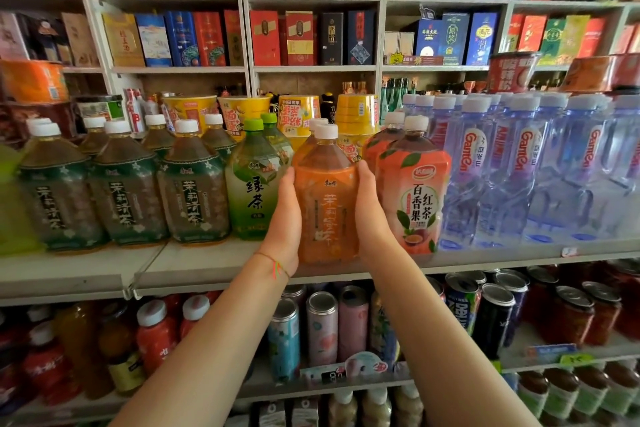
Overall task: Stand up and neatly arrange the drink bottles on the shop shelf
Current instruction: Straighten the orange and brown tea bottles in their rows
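Both hands, left hand (284, 218) and right hand (371, 215), are clamping the upright orange tea bottle (327, 198) from either side, green tea bottle (257, 184) sitting just left of it.

A pale grey metal shelf board (214, 270) carries dark green-labelled tea bottles (128, 198); a light green tea bottle (254, 191); an orange-labelled bottle (327, 198); a peach-labelled bottle (414, 198); clear blue water bottles (512, 177).

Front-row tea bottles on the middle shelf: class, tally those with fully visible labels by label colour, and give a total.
Dark green bottles: 3
Light green bottle: 1
Orange bottle: 1
Peach-red bottle: 1
Total: 6
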